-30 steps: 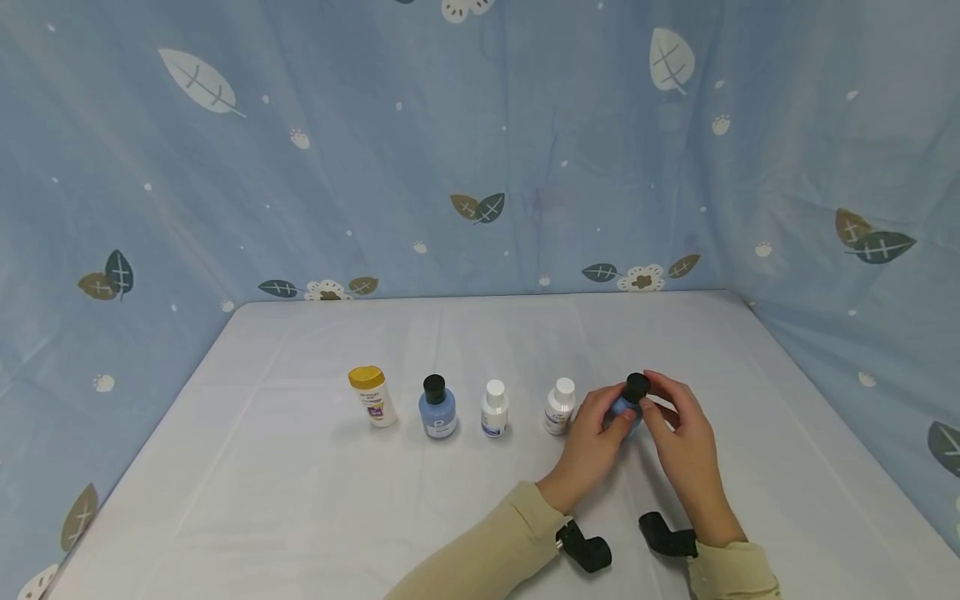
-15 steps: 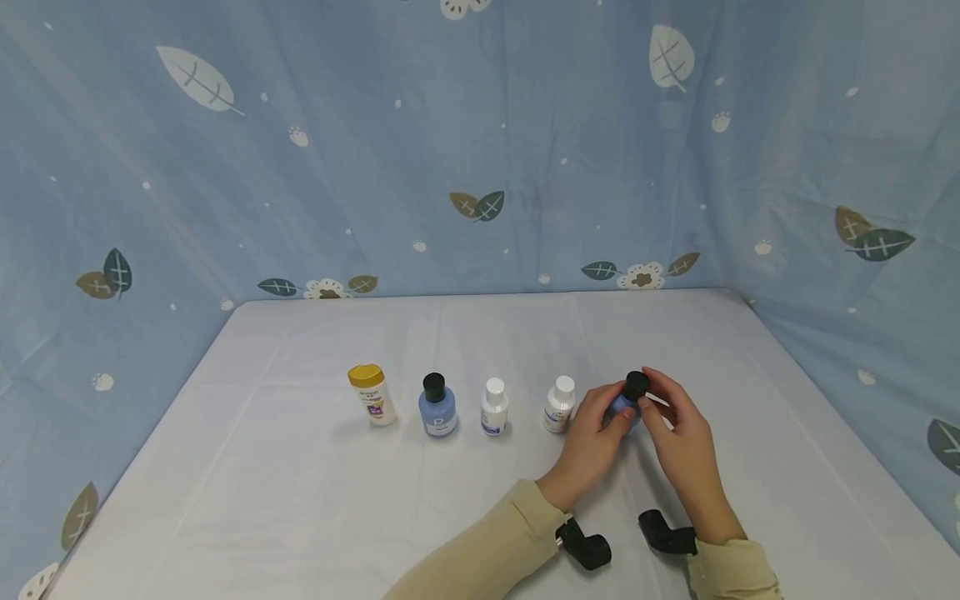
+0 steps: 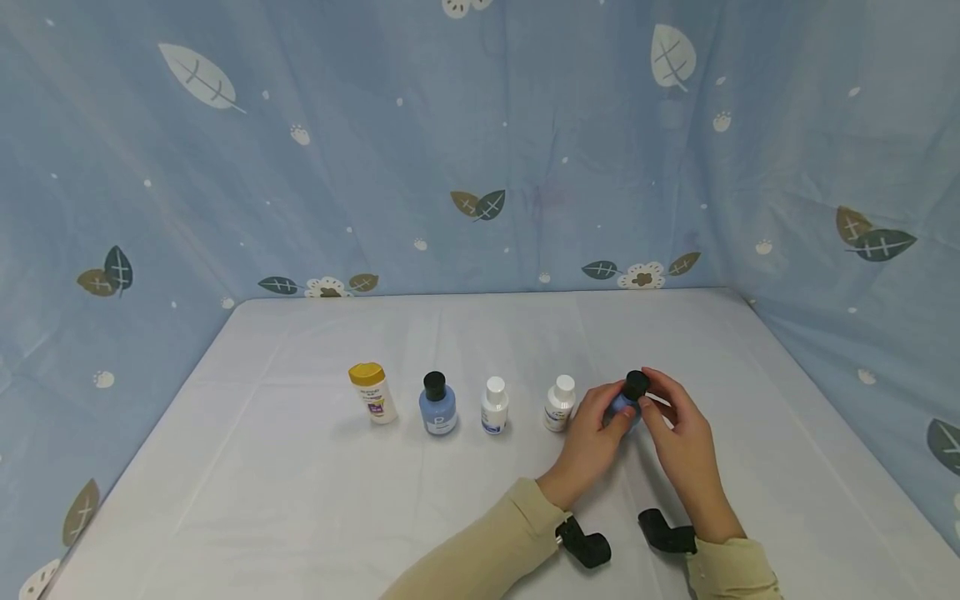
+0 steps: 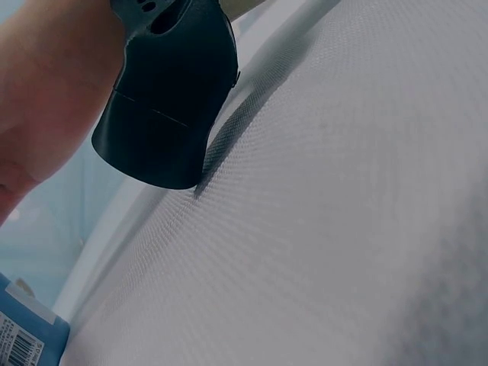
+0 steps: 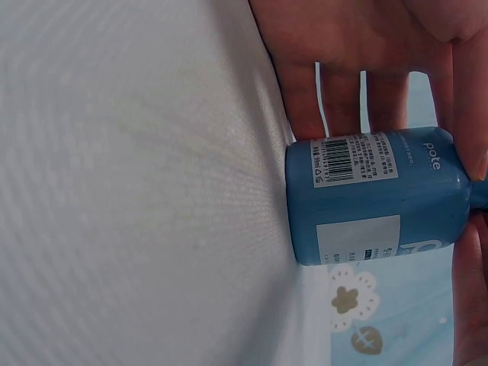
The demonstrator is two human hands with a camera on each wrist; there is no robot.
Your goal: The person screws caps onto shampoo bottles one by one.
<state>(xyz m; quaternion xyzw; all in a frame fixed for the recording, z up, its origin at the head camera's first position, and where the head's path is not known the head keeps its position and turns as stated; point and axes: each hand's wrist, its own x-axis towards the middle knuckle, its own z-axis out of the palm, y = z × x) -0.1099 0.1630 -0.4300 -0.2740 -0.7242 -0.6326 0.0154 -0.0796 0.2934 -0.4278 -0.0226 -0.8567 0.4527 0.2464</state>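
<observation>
A small blue bottle (image 5: 354, 202) with a black cap (image 3: 637, 383) stands upright, its base right at the white tablecloth. My left hand (image 3: 588, 450) grips the bottle's body from the left, fingers behind it and thumb in front. From the right, my right hand (image 3: 686, 442) pinches the black cap between thumb and fingers. White labels, one with a barcode, show on the bottle in the right wrist view. Only a lower corner of the blue bottle (image 4: 30, 324) appears in the left wrist view. Close to the left hand's knuckles is a white bottle (image 3: 559, 408) with a white cap.
Further left in the same row stand another white bottle (image 3: 494, 412), a second blue bottle (image 3: 438, 412) with a black cap, and a white bottle with a yellow cap (image 3: 367, 375). A patterned blue curtain (image 3: 405, 150) borders the table (image 3: 247, 500). Black mounts sit on both wrists.
Both hands keep the same hold on the blue bottle and its cap. The whole head view shifts very slightly; the other bottles stay in place.
</observation>
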